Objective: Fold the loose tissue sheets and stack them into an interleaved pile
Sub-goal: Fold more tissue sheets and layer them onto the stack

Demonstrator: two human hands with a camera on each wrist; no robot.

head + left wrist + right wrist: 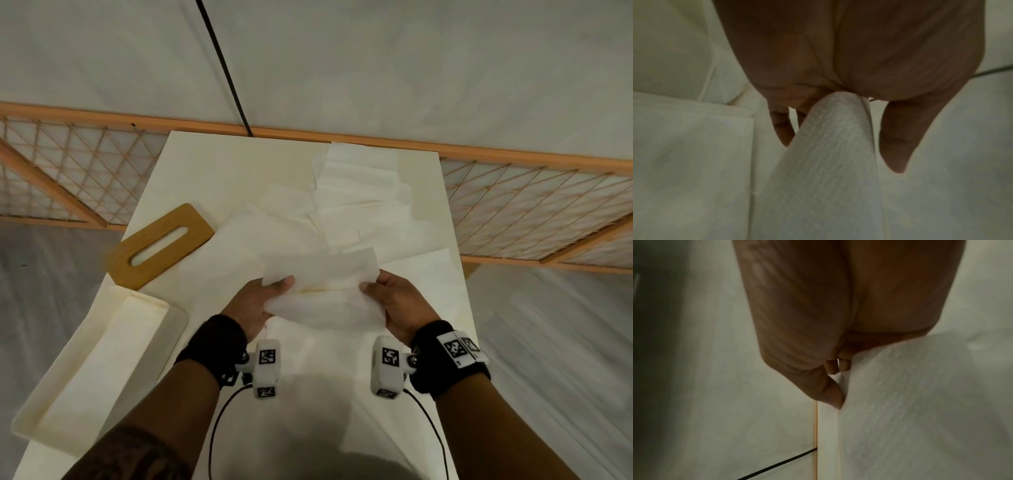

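Both hands hold one white tissue sheet point(322, 294) above the cream table point(212, 164), bent over into a fold. My left hand point(270, 298) grips its left end, thumb on top and fingers underneath; the left wrist view shows the tissue point(828, 162) running between thumb and fingers. My right hand point(383, 294) pinches the right end, where the tissue point(910, 402) hangs beside the thumb. Several loose tissue sheets point(359, 198) lie scattered over the far half of the table.
A wooden tissue-box lid point(161, 245) with an oval slot lies at the left. A cream open box point(99, 363) sits at the near left edge. A wooden lattice rail point(513, 192) runs behind the table, and a black cable point(226, 75) crosses the wall.
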